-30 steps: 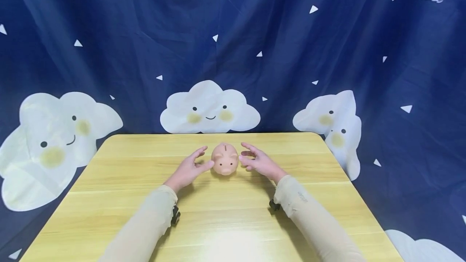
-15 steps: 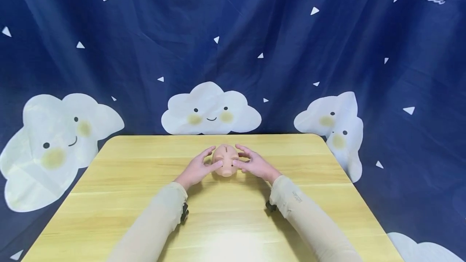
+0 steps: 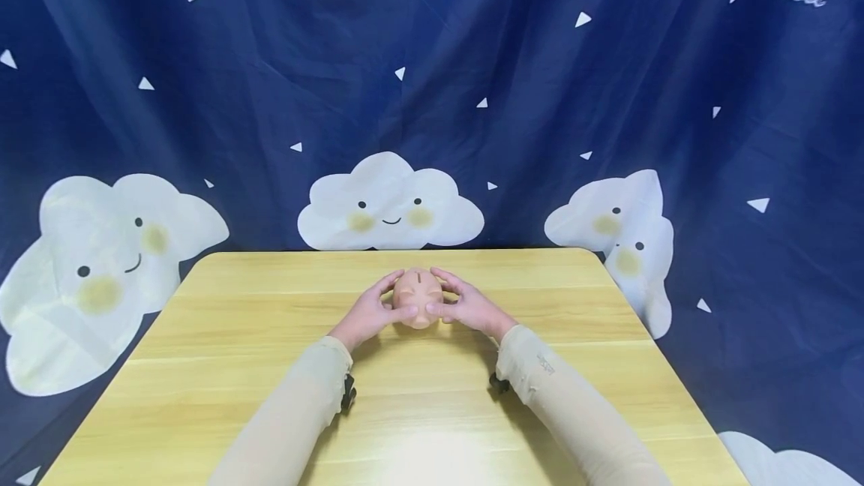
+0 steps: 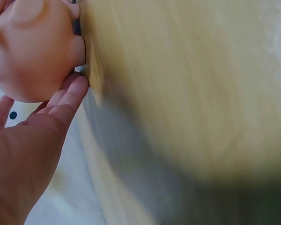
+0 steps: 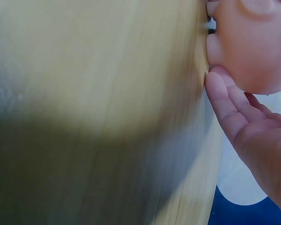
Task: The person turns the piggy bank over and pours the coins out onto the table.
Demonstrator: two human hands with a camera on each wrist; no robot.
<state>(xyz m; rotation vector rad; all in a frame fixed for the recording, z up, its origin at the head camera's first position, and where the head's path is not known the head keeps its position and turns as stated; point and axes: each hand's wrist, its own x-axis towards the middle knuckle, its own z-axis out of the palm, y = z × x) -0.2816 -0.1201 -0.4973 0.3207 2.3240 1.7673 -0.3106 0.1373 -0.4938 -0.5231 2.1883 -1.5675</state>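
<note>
A pink piggy bank [image 3: 418, 294] stands upright near the far side of the table, its coin slot on top and its snout toward me. From the left, my left hand [image 3: 369, 316] holds it, thumb across the front and fingers round the side. My right hand [image 3: 475, 311] grips the opposite side in the same way, its thumb near the snout. In the left wrist view, fingertips reach low beside a stubby foot of the piggy bank [image 4: 40, 56]. The right wrist view has fingers under the round side of the piggy bank [image 5: 253, 51]. The thumbs cover its eyes in the head view.
The wooden table [image 3: 418, 388] has rounded far corners, and its back edge lies a short way behind the piggy bank. Behind it hangs a dark blue curtain [image 3: 432, 111] with white clouds and triangles. Dark wrist devices sit under both sleeves.
Both hands have come inward from either side and now hold the piggy bank. The thumbs have moved onto its front, lower down by the snout. The piggy bank has stayed in about the same place.
</note>
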